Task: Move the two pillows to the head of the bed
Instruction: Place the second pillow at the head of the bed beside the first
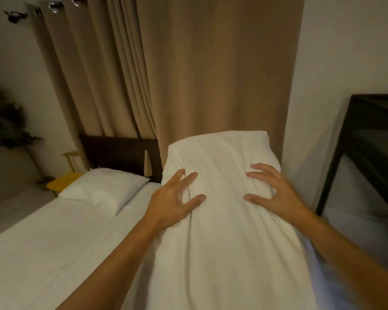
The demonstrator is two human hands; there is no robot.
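A large white pillow [222,220] is held up lengthwise in front of me, above the right side of the bed. My left hand [173,200] grips its left side with the fingers dug into the fabric. My right hand [276,193] grips its right side the same way. A second white pillow [103,189] lies flat on the white sheet [54,242] at the head of the bed, on the left, just in front of the dark headboard [121,153].
Brown curtains [188,74] hang behind the headboard. A dark metal table [367,142] stands to the right of the bed. A yellow stool [62,182] and a potted plant [7,121] stand at the far left beside the bed.
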